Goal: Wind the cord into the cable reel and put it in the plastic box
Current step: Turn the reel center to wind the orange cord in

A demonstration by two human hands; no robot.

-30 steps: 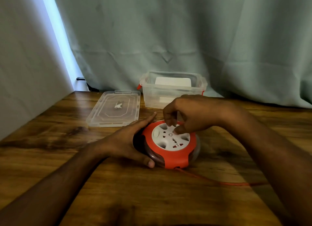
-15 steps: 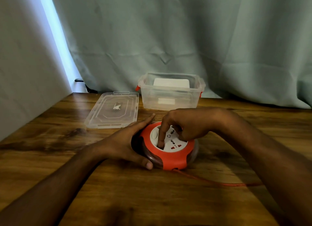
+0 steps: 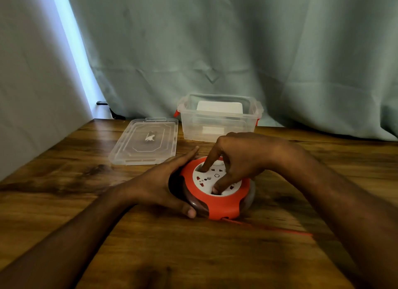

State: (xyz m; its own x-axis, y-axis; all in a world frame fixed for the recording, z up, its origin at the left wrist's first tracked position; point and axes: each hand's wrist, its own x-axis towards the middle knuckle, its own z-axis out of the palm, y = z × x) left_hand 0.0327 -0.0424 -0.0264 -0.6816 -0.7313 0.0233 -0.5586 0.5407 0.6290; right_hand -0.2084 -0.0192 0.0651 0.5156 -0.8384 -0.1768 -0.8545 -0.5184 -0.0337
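The orange cable reel (image 3: 224, 205) with a white socket face lies flat on the wooden table (image 3: 193, 256). My left hand (image 3: 157, 185) cups its left side, thumb at the front and fingers along the back. My right hand (image 3: 243, 157) sits on top, with index finger and thumb pressed into the white face. The orange cord (image 3: 280, 229) runs out from the reel's front to the right along the table. Behind the reel stands the clear plastic box (image 3: 217, 125), open, with red latches.
The box's clear lid (image 3: 146, 141) lies flat left of the box. A green curtain (image 3: 237, 51) hangs along the table's back edge, and a pale wall (image 3: 32, 94) closes the left side. A white object is seen through the box.
My right hand's fingers have swung round on the white face, from its far side to its left and front. My left hand has stayed on the reel's side.
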